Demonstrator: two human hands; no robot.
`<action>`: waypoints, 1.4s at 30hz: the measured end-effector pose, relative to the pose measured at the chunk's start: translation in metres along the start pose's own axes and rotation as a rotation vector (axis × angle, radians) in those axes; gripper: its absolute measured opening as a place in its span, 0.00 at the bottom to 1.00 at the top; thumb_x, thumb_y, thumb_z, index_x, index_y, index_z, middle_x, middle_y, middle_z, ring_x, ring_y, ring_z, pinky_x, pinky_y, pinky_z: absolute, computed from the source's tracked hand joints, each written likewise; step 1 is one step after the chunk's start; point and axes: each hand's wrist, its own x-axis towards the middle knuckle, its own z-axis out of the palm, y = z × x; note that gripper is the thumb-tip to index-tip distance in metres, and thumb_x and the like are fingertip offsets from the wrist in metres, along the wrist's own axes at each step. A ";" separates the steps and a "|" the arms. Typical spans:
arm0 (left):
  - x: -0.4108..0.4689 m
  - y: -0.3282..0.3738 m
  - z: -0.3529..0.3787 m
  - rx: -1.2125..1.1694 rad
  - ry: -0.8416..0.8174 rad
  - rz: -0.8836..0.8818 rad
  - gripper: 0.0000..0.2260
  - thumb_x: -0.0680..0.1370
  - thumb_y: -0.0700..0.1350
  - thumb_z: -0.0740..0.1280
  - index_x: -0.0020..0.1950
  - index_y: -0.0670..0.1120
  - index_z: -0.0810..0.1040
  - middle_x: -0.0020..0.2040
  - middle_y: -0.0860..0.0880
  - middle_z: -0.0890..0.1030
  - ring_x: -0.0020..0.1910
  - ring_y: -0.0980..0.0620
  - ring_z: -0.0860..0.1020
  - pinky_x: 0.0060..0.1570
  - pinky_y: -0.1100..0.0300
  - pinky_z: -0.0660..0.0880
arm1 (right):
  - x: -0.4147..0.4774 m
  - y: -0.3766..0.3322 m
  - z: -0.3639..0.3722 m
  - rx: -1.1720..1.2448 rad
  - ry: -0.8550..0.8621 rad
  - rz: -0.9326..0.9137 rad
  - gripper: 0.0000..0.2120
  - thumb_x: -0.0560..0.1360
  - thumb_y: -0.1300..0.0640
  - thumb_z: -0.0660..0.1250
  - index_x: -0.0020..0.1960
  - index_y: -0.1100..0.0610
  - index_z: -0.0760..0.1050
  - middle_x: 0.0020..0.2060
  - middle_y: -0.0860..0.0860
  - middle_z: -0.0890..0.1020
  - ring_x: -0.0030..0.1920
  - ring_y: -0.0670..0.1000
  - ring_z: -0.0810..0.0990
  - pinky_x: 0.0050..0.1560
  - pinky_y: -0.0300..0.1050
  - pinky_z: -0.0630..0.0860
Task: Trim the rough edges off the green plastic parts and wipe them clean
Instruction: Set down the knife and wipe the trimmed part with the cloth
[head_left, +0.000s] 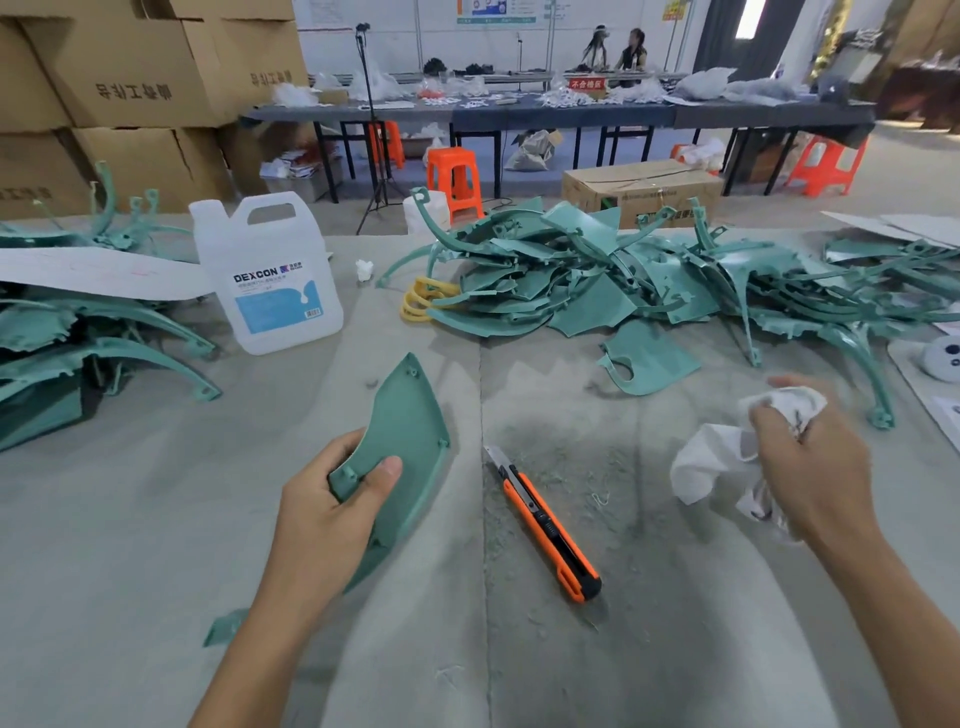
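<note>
Wiping seems next: curved green plastic panel (410, 415) is gripped by the left hand (327, 514), crumpled white rag (706, 462) clutched by the right hand (815, 467), orange utility knife (550, 535) laid aside

Cardboard boxes (130, 78), orange stool (456, 176), far table (727, 117)

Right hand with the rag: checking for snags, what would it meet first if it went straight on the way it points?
Likely the near edge of the pile of green parts, past a stretch of bare table. The right hand, gripping the white rag, points away and slightly left; height is unclear.
</note>
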 end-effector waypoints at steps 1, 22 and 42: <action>-0.001 0.003 0.001 -0.065 -0.003 -0.017 0.11 0.77 0.45 0.73 0.54 0.61 0.83 0.50 0.52 0.87 0.45 0.53 0.85 0.40 0.63 0.80 | 0.000 -0.008 0.001 0.016 0.000 -0.012 0.10 0.75 0.40 0.61 0.39 0.43 0.74 0.28 0.42 0.76 0.32 0.49 0.73 0.34 0.46 0.69; -0.032 0.071 0.027 -0.389 -0.409 -0.092 0.24 0.74 0.34 0.64 0.65 0.55 0.81 0.58 0.44 0.84 0.57 0.47 0.83 0.51 0.59 0.79 | -0.084 -0.203 0.122 0.491 -0.217 -0.476 0.10 0.82 0.51 0.60 0.62 0.52 0.73 0.56 0.48 0.71 0.58 0.53 0.71 0.62 0.53 0.69; -0.034 0.089 0.026 -0.727 -0.183 -0.035 0.26 0.70 0.43 0.72 0.69 0.48 0.78 0.63 0.47 0.83 0.56 0.52 0.83 0.46 0.62 0.80 | -0.076 -0.169 0.128 0.377 -0.233 0.002 0.06 0.83 0.53 0.60 0.55 0.55 0.72 0.50 0.56 0.77 0.50 0.55 0.74 0.53 0.56 0.75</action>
